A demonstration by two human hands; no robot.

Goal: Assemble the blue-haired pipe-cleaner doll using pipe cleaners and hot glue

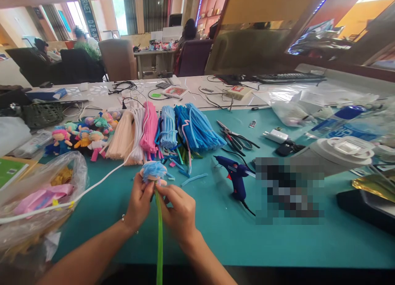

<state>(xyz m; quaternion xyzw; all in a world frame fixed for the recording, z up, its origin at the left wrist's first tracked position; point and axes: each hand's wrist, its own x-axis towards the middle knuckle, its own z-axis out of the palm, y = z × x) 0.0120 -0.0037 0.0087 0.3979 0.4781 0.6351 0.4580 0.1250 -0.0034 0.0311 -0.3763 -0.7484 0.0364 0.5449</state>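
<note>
A green stem (159, 239) trails to 6 o'clock, its long end apparently not yet worked in. The right hand (181, 206) pinches its top; the left hand (140, 204) grips the doll (153, 169) between them, blue hair on, body hidden by fingers. From it: glue gun (237, 178) at 3 o'clock, complete-looking dolls (84, 140) at 10, bundles (200, 130) around 12 to 1.

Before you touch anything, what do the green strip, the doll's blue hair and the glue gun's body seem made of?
Green strip: perhaps chenille or fabric, matte; a narrow band without clear shine.
Doll's blue hair: probably soft fibre, matte; it looks tufted.
Glue gun's body: likely hard plastic, smooth; rigid moulded shape.
</note>
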